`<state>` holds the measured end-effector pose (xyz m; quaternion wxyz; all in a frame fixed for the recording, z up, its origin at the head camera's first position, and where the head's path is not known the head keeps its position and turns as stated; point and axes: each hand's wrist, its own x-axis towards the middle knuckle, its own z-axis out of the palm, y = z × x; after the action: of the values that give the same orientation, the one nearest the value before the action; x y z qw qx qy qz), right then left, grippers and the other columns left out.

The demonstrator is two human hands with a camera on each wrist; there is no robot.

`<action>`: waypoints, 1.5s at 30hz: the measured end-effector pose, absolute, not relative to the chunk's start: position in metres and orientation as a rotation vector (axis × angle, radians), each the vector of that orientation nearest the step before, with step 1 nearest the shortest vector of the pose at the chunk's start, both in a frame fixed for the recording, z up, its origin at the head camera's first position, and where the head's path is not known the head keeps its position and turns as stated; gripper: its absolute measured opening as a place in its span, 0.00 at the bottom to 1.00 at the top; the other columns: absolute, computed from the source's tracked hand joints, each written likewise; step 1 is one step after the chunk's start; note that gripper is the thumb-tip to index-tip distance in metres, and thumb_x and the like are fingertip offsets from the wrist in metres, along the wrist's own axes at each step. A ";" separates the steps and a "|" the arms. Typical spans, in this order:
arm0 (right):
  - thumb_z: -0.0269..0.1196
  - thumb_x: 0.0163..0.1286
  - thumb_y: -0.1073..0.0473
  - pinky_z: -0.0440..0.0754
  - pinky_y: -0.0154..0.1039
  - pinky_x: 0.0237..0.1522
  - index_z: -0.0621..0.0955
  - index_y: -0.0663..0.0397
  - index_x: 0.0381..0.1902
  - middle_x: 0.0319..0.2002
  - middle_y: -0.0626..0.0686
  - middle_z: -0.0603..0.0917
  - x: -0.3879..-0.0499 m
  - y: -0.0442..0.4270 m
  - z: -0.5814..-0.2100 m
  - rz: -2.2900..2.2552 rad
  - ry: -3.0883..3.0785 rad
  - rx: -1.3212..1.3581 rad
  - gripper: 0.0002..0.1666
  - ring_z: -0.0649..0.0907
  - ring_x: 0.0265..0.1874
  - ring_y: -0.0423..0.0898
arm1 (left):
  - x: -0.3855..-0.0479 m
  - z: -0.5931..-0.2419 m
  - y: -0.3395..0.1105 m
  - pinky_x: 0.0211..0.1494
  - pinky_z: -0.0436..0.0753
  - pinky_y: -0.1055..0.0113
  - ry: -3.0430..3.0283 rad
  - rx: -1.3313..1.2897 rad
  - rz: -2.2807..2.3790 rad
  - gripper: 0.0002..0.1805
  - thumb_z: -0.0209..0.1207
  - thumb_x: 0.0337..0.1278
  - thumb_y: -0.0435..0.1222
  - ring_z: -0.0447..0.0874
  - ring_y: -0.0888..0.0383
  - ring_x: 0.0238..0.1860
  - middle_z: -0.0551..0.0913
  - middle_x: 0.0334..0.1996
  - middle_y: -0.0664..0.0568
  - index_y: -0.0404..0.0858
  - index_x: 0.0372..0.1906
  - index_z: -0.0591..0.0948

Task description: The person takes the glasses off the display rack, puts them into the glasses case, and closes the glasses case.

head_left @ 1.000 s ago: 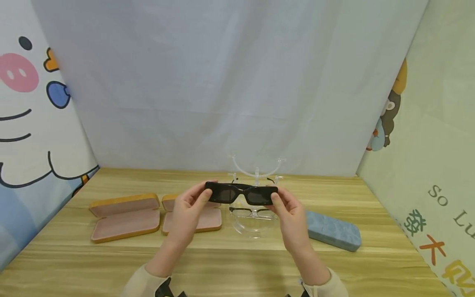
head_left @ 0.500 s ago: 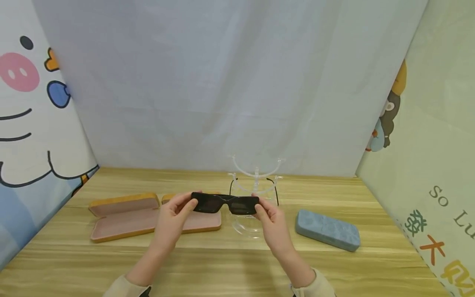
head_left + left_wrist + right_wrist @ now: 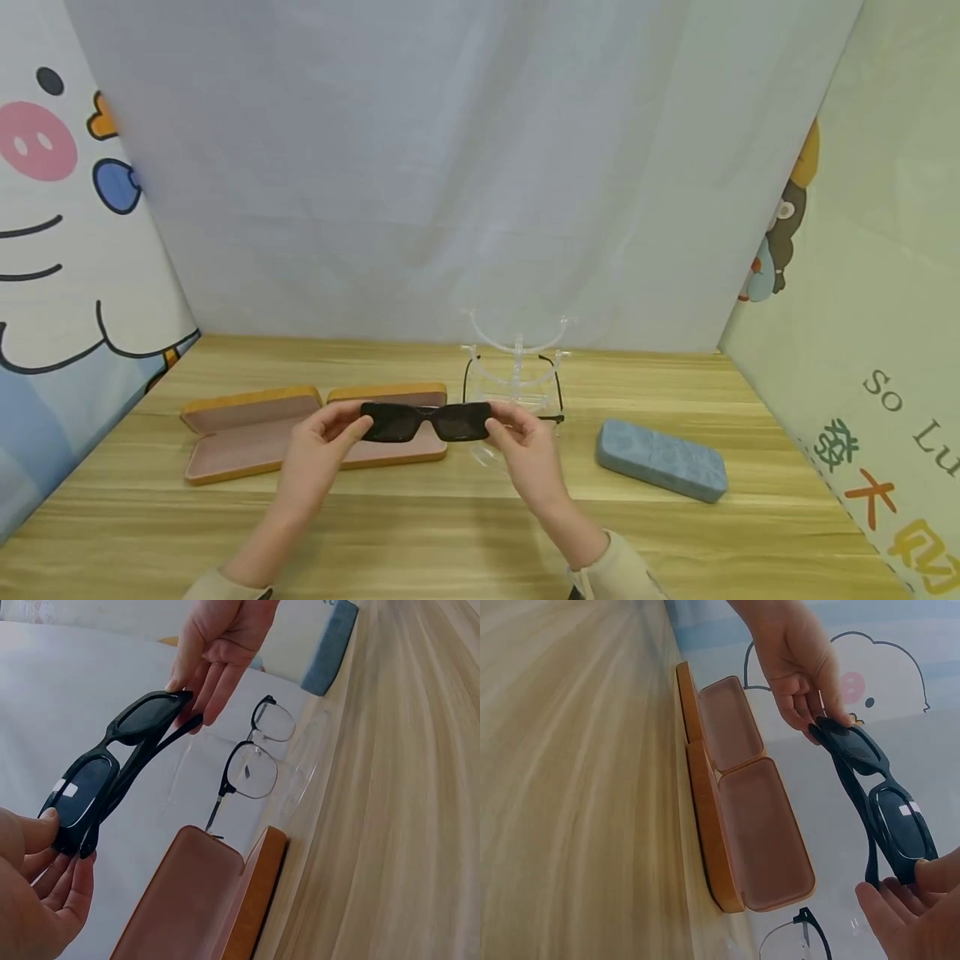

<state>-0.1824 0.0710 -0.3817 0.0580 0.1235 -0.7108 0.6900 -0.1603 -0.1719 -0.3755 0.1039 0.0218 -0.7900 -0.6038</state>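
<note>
Black sunglasses (image 3: 426, 422) are held up level above the table, their temples folded behind the lenses in the left wrist view. My left hand (image 3: 313, 454) pinches one end between thumb and fingers; my right hand (image 3: 534, 458) pinches the other end the same way. Behind and below them lie two open orange cases with pink lining, one (image 3: 251, 437) to the left and one (image 3: 397, 452) partly hidden by the sunglasses and left hand. In the left wrist view, clear-lensed glasses (image 3: 251, 769) with dark upper rims show beyond the sunglasses.
A clear stand (image 3: 517, 367) with curved arms rises behind my right hand, bearing the dark-rimmed glasses. To its right lies a closed blue case (image 3: 662, 460). A pale curtain (image 3: 450, 167) hangs along the back edge of the wooden table (image 3: 420, 542).
Both hands have carried the sunglasses left and somewhat lower, from in front of the clear stand to in front of the second orange case. The grip at both ends stays the same.
</note>
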 end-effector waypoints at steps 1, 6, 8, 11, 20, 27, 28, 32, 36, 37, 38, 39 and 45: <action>0.58 0.63 0.68 0.81 0.34 0.42 0.76 0.71 0.49 0.44 0.66 0.78 -0.183 0.069 -0.383 2.104 -2.137 0.367 0.17 0.83 0.41 0.54 | -0.160 -0.376 -0.174 0.43 0.77 0.79 -2.332 0.085 -1.787 0.23 0.60 0.54 0.45 0.77 0.72 0.40 0.79 0.46 0.49 0.37 0.52 0.77; 0.60 0.60 0.70 0.82 0.39 0.40 0.76 0.70 0.44 0.40 0.64 0.78 -0.189 0.058 -0.389 2.182 -2.065 0.298 0.13 0.84 0.36 0.50 | -0.161 -0.381 -0.184 0.43 0.79 0.75 -2.359 0.133 -1.771 0.23 0.60 0.53 0.45 0.78 0.71 0.38 0.80 0.43 0.49 0.36 0.52 0.77; 0.60 0.60 0.70 0.82 0.39 0.39 0.77 0.70 0.42 0.39 0.64 0.78 -0.191 0.054 -0.392 2.186 -2.066 0.280 0.12 0.85 0.35 0.49 | -0.162 -0.384 -0.187 0.43 0.80 0.73 -2.372 0.138 -1.752 0.23 0.60 0.54 0.45 0.79 0.70 0.36 0.81 0.43 0.48 0.36 0.51 0.77; 0.60 0.60 0.70 0.83 0.37 0.38 0.77 0.72 0.41 0.40 0.64 0.78 -0.193 0.048 -0.395 2.161 -2.080 0.285 0.12 0.85 0.35 0.51 | -0.164 -0.387 -0.192 0.43 0.81 0.70 -2.377 0.138 -1.744 0.22 0.59 0.56 0.43 0.80 0.69 0.34 0.81 0.44 0.43 0.34 0.51 0.76; 0.58 0.62 0.69 0.82 0.40 0.39 0.77 0.74 0.43 0.41 0.66 0.77 -0.193 0.033 -0.401 2.132 -2.102 0.299 0.12 0.83 0.37 0.57 | -0.170 -0.394 -0.202 0.40 0.80 0.74 -2.388 0.182 -1.721 0.18 0.56 0.59 0.34 0.78 0.74 0.32 0.79 0.46 0.38 0.29 0.52 0.75; 0.57 0.63 0.70 0.81 0.45 0.43 0.77 0.70 0.47 0.44 0.65 0.78 -0.193 0.024 -0.401 2.129 -2.188 0.290 0.14 0.83 0.39 0.56 | -0.174 -0.399 -0.210 0.38 0.81 0.72 -2.454 0.267 -1.648 0.19 0.55 0.60 0.36 0.77 0.74 0.30 0.78 0.47 0.38 0.31 0.54 0.75; 0.56 0.63 0.70 0.81 0.46 0.42 0.76 0.71 0.48 0.44 0.65 0.78 -0.191 0.023 -0.399 2.112 -2.214 0.297 0.15 0.83 0.39 0.56 | -0.174 -0.400 -0.211 0.38 0.81 0.72 -2.461 0.276 -1.641 0.19 0.55 0.60 0.36 0.77 0.74 0.30 0.78 0.48 0.38 0.31 0.54 0.75; 0.54 0.64 0.72 0.81 0.47 0.41 0.75 0.71 0.50 0.44 0.66 0.77 -0.188 0.020 -0.397 2.035 -2.304 0.349 0.16 0.82 0.39 0.59 | -0.176 -0.404 -0.214 0.38 0.82 0.70 -2.478 0.303 -1.607 0.19 0.55 0.60 0.36 0.79 0.71 0.30 0.78 0.48 0.38 0.32 0.54 0.76; 0.54 0.64 0.71 0.81 0.41 0.43 0.73 0.69 0.53 0.47 0.64 0.77 -0.194 0.019 -0.409 1.991 -2.372 0.378 0.19 0.82 0.43 0.57 | -0.178 -0.407 -0.215 0.38 0.82 0.70 -2.492 0.311 -1.588 0.19 0.56 0.59 0.36 0.82 0.65 0.32 0.79 0.46 0.38 0.32 0.55 0.75; 0.54 0.64 0.71 0.81 0.40 0.44 0.73 0.68 0.54 0.48 0.63 0.77 -0.196 0.018 -0.412 1.974 -2.393 0.375 0.19 0.82 0.44 0.56 | -0.178 -0.408 -0.215 0.39 0.82 0.70 -2.497 0.312 -1.586 0.20 0.56 0.59 0.36 0.82 0.65 0.33 0.79 0.46 0.37 0.32 0.55 0.75; 0.54 0.64 0.71 0.81 0.39 0.44 0.73 0.68 0.55 0.49 0.63 0.77 -0.197 0.018 -0.415 1.958 -2.407 0.377 0.20 0.81 0.45 0.56 | -0.178 -0.408 -0.215 0.39 0.82 0.70 -2.503 0.313 -1.586 0.20 0.56 0.59 0.36 0.82 0.65 0.33 0.79 0.47 0.37 0.31 0.55 0.75; 0.54 0.63 0.71 0.80 0.38 0.45 0.73 0.68 0.55 0.50 0.63 0.76 -0.198 0.017 -0.417 1.937 -2.422 0.378 0.20 0.81 0.46 0.55 | -0.178 -0.409 -0.215 0.39 0.81 0.70 -2.508 0.314 -1.585 0.20 0.56 0.59 0.35 0.82 0.65 0.33 0.78 0.48 0.37 0.31 0.55 0.75; 0.53 0.61 0.74 0.80 0.39 0.45 0.71 0.71 0.55 0.50 0.65 0.77 -0.203 0.016 -0.421 1.787 -2.505 0.390 0.22 0.80 0.46 0.56 | -0.180 -0.412 -0.212 0.38 0.80 0.73 -2.556 0.308 -1.566 0.21 0.55 0.59 0.35 0.82 0.60 0.38 0.74 0.54 0.35 0.29 0.55 0.74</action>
<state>-0.2025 0.0164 -0.4214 0.0200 0.1258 -0.8075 0.5760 -0.1797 -0.2124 -0.4117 0.0641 0.1019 -0.8464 -0.5187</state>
